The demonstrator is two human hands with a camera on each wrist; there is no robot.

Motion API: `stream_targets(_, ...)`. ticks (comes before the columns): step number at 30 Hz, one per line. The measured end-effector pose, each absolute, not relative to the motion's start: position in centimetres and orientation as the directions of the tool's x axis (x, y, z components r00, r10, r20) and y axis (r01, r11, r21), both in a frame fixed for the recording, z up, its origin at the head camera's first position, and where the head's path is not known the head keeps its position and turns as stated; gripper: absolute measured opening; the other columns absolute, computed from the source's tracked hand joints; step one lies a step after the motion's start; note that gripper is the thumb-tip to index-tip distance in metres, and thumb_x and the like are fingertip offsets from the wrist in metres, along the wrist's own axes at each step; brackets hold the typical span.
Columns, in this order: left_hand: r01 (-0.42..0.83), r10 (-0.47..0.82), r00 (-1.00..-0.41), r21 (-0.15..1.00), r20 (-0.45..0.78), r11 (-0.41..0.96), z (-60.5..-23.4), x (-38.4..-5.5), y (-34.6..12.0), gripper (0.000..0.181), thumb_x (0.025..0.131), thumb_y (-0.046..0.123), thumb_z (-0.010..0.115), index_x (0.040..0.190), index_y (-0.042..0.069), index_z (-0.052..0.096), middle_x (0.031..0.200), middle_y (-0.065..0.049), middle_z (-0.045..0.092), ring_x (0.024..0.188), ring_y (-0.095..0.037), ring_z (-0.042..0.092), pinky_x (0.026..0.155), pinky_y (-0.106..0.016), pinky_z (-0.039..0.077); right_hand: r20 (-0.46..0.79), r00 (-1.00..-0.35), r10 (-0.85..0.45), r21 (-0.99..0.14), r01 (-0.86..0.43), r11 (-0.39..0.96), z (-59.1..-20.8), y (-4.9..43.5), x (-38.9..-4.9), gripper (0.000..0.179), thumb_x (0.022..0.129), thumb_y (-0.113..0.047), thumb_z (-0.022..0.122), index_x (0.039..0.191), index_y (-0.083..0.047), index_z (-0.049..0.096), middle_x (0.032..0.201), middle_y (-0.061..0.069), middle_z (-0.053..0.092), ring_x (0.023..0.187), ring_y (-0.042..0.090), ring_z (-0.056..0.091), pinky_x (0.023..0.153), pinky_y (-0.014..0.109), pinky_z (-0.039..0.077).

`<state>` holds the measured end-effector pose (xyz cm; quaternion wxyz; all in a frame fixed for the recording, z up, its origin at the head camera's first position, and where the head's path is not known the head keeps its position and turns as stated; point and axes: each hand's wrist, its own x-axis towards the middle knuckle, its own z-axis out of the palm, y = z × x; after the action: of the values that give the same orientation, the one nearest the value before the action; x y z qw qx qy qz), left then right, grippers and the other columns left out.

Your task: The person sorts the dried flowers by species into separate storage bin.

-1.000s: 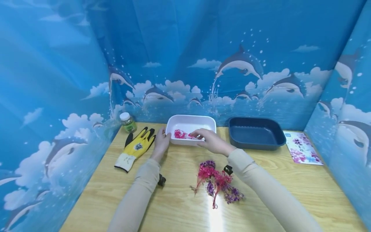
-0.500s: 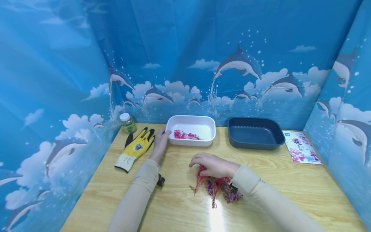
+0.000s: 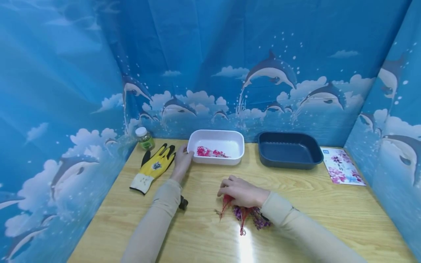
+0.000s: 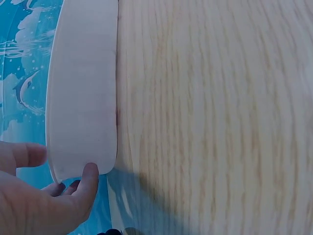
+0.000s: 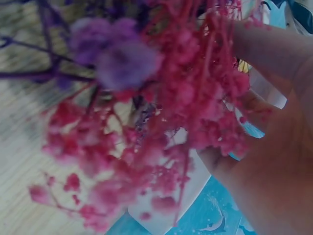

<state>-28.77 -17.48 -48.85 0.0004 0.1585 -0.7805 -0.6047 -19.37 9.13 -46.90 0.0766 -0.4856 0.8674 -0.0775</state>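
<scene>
My left hand (image 3: pixel 183 159) grips the left end of a white dish (image 3: pixel 235 160), its thumb (image 4: pixel 89 181) against the front wall and other fingers around the end. Inside the dish lies a sprig of pink dried flowers (image 3: pixel 210 152). Over a bunch of pink and purple dried flowers (image 3: pixel 258 219) on the table, my right hand (image 3: pixel 241 191) reaches down with bent, spread fingers. In the right wrist view the pink blossoms (image 5: pixel 195 98) lie right against the fingers and cover the fingertips; gaps show between the fingers.
A dark blue dish (image 3: pixel 289 151) stands right of the white one, beside a floral card (image 3: pixel 343 166). On the left are a yellow work glove (image 3: pixel 154 168) and a jar with a white lid (image 3: pixel 144 138). A dolphin-print curtain (image 3: pixel 210 65) closes off the back and sides.
My right hand has left the white dish, letting go of the pink sprig there, and has come back toward me and down over the bunch. My left hand stays at the dish.
</scene>
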Motion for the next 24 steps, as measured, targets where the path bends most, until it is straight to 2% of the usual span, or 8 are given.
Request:
stream_targets(7, -0.246, -0.252, -0.949, 0.944, -0.189, 0.218, -48.7, -28.8, -17.4, 0.064, 0.099, 0.007, 0.056, 0.160, 0.005, 0.039, 0.164, -0.018, 0.045, 0.151, -0.036, 0.046, 0.126, -0.044, 0.044, 0.003, -0.508, -0.861, -0.191, -0.846, 0.498, -47.5, 9.4, -19.4, 0.028, 0.088, -0.012, 0.082, 0.114, -0.022, 0.076, 0.115, -0.002, 0.067, 0.104, 0.016, 0.058, 0.090, 0.032, 0.055)
stream_targets(12, -0.255, -0.249, -0.947, 0.945, -0.202, 0.204, -48.6, -28.8, -17.4, 0.064, 0.099, 0.007, 0.056, 0.161, 0.005, 0.038, 0.163, -0.019, 0.045, 0.151, -0.036, 0.046, 0.126, -0.044, 0.044, 0.044, -0.508, -0.860, -0.226, -0.844, 0.486, -47.5, 9.7, -19.4, 0.021, 0.088, -0.016, 0.082, 0.108, -0.021, 0.076, 0.110, -0.002, 0.067, 0.100, 0.015, 0.059, 0.090, 0.032, 0.056)
stream_targets(16, -0.264, -0.249, -0.945, 0.943, -0.211, 0.205, -48.5, -28.9, -17.5, 0.064, 0.099, 0.008, 0.057, 0.160, 0.007, 0.039, 0.164, -0.017, 0.044, 0.152, -0.035, 0.044, 0.127, -0.045, 0.042, 0.040, -0.519, -0.854, -0.326, -0.814, 0.480, -46.8, 10.0, -19.6, 0.021, 0.090, -0.019, 0.081, 0.111, -0.020, 0.075, 0.111, -0.003, 0.066, 0.104, 0.015, 0.060, 0.096, 0.034, 0.057)
stream_targets(20, -0.271, -0.245, -0.945, 0.940, -0.219, 0.208, -48.5, -28.9, -17.5, 0.063, 0.100, 0.009, 0.057, 0.160, 0.008, 0.039, 0.165, -0.017, 0.044, 0.153, -0.035, 0.043, 0.127, -0.045, 0.042, 0.006, -0.545, -0.838, -0.455, -0.748, 0.483, -45.7, 10.4, -19.6, 0.025, 0.093, -0.016, 0.077, 0.118, -0.018, 0.073, 0.118, -0.002, 0.066, 0.113, 0.016, 0.061, 0.104, 0.037, 0.057)
stream_targets(24, -0.269, -0.246, -0.945, 0.941, -0.217, 0.203, -48.6, -28.9, -17.5, 0.063, 0.100, 0.009, 0.057, 0.160, 0.007, 0.039, 0.164, -0.017, 0.045, 0.152, -0.035, 0.044, 0.127, -0.044, 0.043, -0.004, -0.567, -0.824, -0.538, -0.693, 0.480, -44.8, 10.8, -19.7, 0.027, 0.095, -0.015, 0.075, 0.122, -0.018, 0.073, 0.122, -0.001, 0.065, 0.117, 0.017, 0.063, 0.108, 0.039, 0.057)
